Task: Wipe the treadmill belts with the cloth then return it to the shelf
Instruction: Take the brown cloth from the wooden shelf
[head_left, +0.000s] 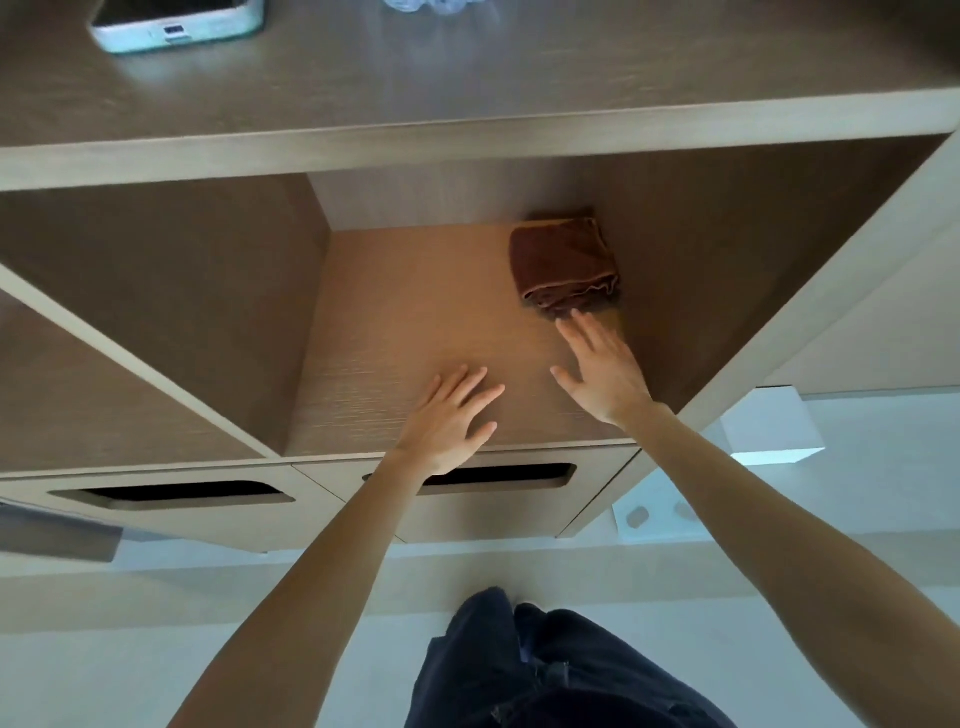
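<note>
A wooden cabinet (467, 130) is being faced from above, and its middle shelf (415, 332) is being used as the resting place for the task's thing. The shelf is being lit warmly, so its floor is being shown bare except at the back right corner. There a folded brown cloth (566, 262) is being kept, tucked against the right wall, probably so that it is being left out of the way yet within reach.

2 bare arms are being stretched into the opening. The right hand (602, 369) is being held with fingers spread and released, its fingertips (576, 325) just at the near edge of the cloth (contact cannot be told for certain). The left hand (452, 415) is being laid open near the front of the shelf, gripping nothing, perhaps for balance.

Whether the cloth is being fetched or has just been put back cannot be judged; no treadmill is being shown.

Below the shelf, 2 drawer fronts (171, 493) with slot handles are being seen. On the cabinet top a phone (176, 23) is lying at the left. Nothing is being placed between the hands and the cloth.
</note>
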